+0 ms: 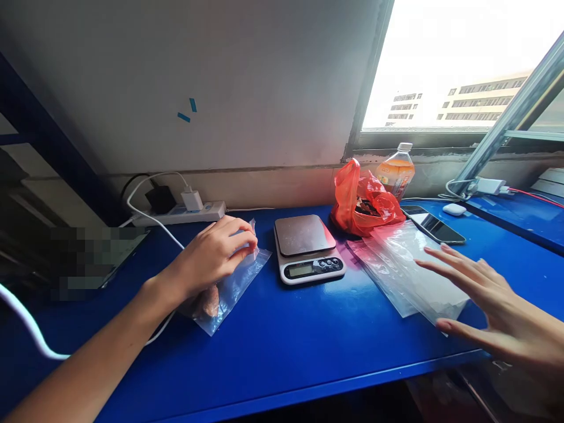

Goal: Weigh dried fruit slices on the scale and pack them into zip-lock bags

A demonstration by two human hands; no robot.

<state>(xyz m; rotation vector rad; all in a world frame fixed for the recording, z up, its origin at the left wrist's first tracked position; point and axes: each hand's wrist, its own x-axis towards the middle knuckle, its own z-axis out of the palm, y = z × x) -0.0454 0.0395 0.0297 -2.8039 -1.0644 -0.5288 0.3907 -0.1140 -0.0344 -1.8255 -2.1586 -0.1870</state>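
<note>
At the left, my left hand (215, 249) is closed with thumb and fingertips pinched at the upper part of a clear plastic bag (240, 288). A reddish-brown lump (210, 301) shows inside this bag, partly covered by the hand. On the right, my right hand (489, 299) is open, fingers spread and empty, just over the near end of several flat clear plastic bags (405, 276). Between the hands stands a kitchen scale (308, 249) with a metal plate and a small display; nothing lies on its plate.
Behind the flat bags sit a red plastic bag (363, 202) and a bottle of orange drink (396, 170). A phone (434, 224) and a white earbud case (454, 210) lie farther right. A power strip (211, 211) with chargers and cables runs along the wall behind the blue table (282, 352).
</note>
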